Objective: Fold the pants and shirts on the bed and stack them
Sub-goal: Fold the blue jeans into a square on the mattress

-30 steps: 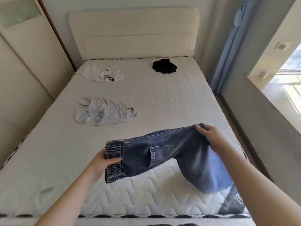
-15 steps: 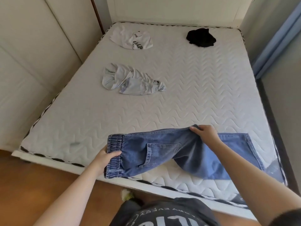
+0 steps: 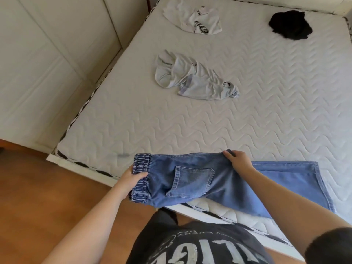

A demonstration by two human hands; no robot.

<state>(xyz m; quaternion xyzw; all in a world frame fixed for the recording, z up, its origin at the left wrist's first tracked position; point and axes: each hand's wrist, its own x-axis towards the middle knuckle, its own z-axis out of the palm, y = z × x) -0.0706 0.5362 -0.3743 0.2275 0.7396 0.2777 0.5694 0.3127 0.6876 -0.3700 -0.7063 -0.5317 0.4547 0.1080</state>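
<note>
Blue jeans point(image 3: 194, 180) folded lengthwise hang over the near edge of the bed point(image 3: 152, 126). My left hand point(image 3: 132, 178) grips their elastic waistband. My right hand point(image 3: 239, 161) pinches the upper edge near the seat, and the legs trail right onto the mattress. A crumpled white garment point(image 3: 192, 78) lies mid-left on the bed. A white shirt with black lettering point(image 3: 196, 20) lies at the far left. A black garment point(image 3: 290, 27) is bunched at the far right.
A cream panelled wall point(image 3: 47, 63) runs close along the bed's left side. Wooden floor point(image 3: 47, 191) lies at the lower left. My dark printed T-shirt point(image 3: 194, 244) fills the bottom of the view.
The view has tipped down and the jeans have sunk toward the bed's near edge, their legs spreading to the right on the mattress. Both hands keep their grip.
</note>
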